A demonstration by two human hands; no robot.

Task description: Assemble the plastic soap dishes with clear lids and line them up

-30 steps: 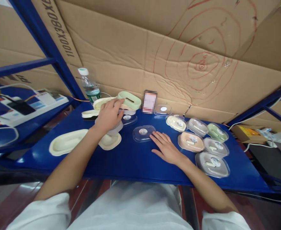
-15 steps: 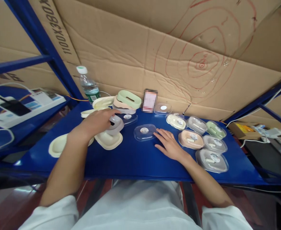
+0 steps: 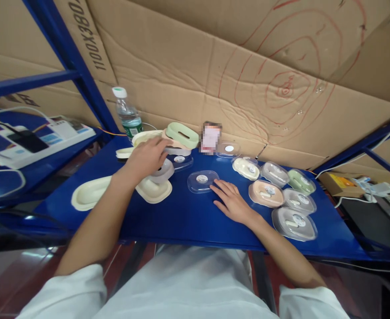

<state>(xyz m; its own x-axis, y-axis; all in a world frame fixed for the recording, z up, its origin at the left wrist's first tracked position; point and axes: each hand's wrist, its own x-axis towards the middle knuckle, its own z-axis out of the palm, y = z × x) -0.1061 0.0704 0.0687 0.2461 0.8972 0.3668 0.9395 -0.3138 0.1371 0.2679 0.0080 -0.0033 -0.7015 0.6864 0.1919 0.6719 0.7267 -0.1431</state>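
My left hand (image 3: 149, 158) reaches over the dishes at the left, its fingers spread at the peach dish (image 3: 178, 148) under a green dish (image 3: 182, 134); whether it touches is unclear. Below it lie a grey dish (image 3: 165, 172) and a cream dish (image 3: 155, 190). Another cream dish (image 3: 90, 193) lies farther left, partly behind my forearm. My right hand (image 3: 231, 199) rests palm down, fingers apart, its fingertips at the right edge of a clear lid (image 3: 202, 181) with a round sticker. Nothing is held in it.
Several lidded dishes, one peach (image 3: 266, 193), sit on the right of the blue table (image 3: 188, 226). A bottle (image 3: 128, 116) and a phone (image 3: 210, 138) stand by the cardboard wall (image 3: 168, 66). A power strip (image 3: 18, 150) lies left, beyond the frame post.
My left hand has moved off the grey dish, up and slightly right toward the peach and green dishes. My right hand has stayed beside the clear lid. The view has shifted slightly.
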